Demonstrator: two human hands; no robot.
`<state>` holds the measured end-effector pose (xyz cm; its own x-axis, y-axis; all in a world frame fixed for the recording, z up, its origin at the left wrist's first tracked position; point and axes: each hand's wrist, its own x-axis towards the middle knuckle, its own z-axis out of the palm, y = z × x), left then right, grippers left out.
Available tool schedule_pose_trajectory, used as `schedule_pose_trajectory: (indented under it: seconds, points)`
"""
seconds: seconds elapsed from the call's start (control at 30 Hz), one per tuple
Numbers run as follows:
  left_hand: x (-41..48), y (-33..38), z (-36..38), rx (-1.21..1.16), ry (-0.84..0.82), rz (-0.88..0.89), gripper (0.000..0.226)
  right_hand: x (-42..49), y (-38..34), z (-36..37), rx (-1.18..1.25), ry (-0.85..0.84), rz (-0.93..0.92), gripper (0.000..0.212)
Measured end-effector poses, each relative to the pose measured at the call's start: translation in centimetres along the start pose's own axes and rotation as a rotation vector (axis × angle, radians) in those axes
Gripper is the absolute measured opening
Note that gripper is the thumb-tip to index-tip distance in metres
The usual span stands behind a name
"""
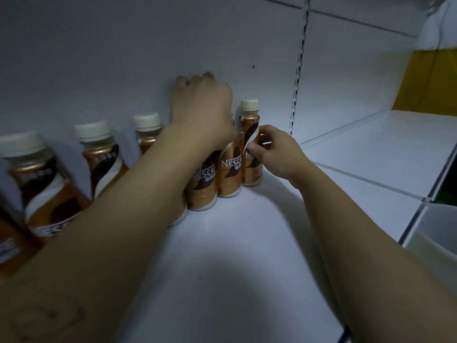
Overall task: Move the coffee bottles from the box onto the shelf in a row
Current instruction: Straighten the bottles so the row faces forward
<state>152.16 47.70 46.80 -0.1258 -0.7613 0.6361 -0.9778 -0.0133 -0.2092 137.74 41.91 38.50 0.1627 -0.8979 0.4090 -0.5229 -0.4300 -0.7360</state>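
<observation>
Several brown-and-white coffee bottles with cream caps stand in a row along the back of the white shelf (222, 243). My left hand (202, 112) reaches over the row and lies on the tops of two middle bottles (201, 186), hiding their caps. My right hand (274, 152) grips the side of the last bottle at the right end (250, 134), which stands upright touching its neighbour (230, 172). More bottles (101, 154) stand to the left, partly hidden behind my left forearm. The box is out of view.
The white back panel (148, 45) rises right behind the row. A slotted metal upright (298, 78) divides this bay from a bare white shelf (383, 149) on the right. A yellow panel (430, 80) stands at the far right.
</observation>
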Motion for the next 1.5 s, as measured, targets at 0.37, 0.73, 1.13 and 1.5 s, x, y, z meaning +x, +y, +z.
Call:
schedule_pose_trajectory:
  seconds: [0.37, 0.73, 1.13, 1.5]
  points:
    - [-5.0, -2.4, -4.5, -0.053, -0.002, 0.141, 0.058, -3.4, -6.1, 0.2, -0.189, 0.119, -0.094, 0.107]
    - [-17.0, -9.6, -14.5, -0.124, -0.135, -0.133, 0.064, -12.5, -14.7, -0.4, -0.220, -0.059, -0.407, 0.082]
    - [-29.5, -17.1, -25.2, -0.123, -0.114, -0.384, 0.068, -20.7, -27.6, 1.8, -0.263, -0.245, -0.600, 0.081]
    - [-32.5, -16.6, -27.9, -0.190, 0.038, -0.327, 0.065, -25.0, -30.8, 0.4, -0.328, -0.180, -0.656, 0.079]
